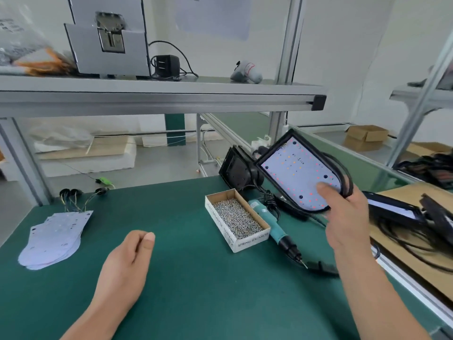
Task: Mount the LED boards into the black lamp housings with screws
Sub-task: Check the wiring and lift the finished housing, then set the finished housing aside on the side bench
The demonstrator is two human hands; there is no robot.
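My right hand (346,217) grips a black lamp housing (274,153) with a white LED board (294,168) seated in it, raised and tilted above the right side of the green mat, thumb pressing on the board. My left hand (127,261) hovers over the mat's middle, fingers curled with nothing visible in them. A cardboard box of screws (236,218) lies in the centre-right. Beside it rests a teal electric screwdriver (274,229), tip pointing toward me. A stack of white LED boards (54,239) with wires sits at the left. Another black housing (236,169) stands behind the box.
More housings with black cables (402,212) lie on a cardboard sheet (416,266) at the right. An aluminium shelf (157,96) overhangs the bench's far edge, carrying a grey box, a black adapter and a bag. The green mat (191,290) covers the bench.
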